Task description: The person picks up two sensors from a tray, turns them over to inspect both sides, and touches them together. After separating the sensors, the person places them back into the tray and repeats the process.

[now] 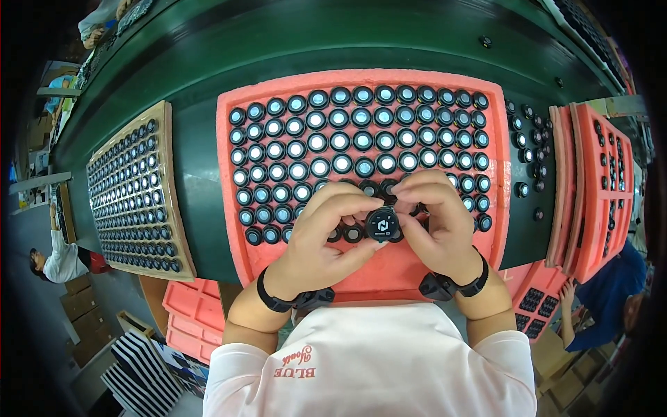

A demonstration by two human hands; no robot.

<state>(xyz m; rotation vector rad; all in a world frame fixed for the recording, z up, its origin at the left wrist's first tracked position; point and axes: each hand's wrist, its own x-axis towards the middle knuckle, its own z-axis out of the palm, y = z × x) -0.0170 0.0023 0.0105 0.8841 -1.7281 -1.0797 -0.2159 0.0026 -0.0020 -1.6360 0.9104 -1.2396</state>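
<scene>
Between my two hands, in front of my chest, is a small round black part (382,222) with a white printed mark on its face, which is turned up. My left hand (321,233) pinches its left side with thumb and fingertips. From the other side, the thumb and curled fingers of my right hand (436,215) grip it too. Below my hands lies a pink foam tray (365,76) with rows of round black parts (362,141) that have pale silvery centres. My hands hide some parts in the nearest rows.
A tan tray (182,229) of similar parts lies at left on the green work surface (198,139). Loose black parts (526,154) and stacked pink trays (571,181) are at right. A co-worker in a blue top (615,288) reaches toward another pink tray (517,285).
</scene>
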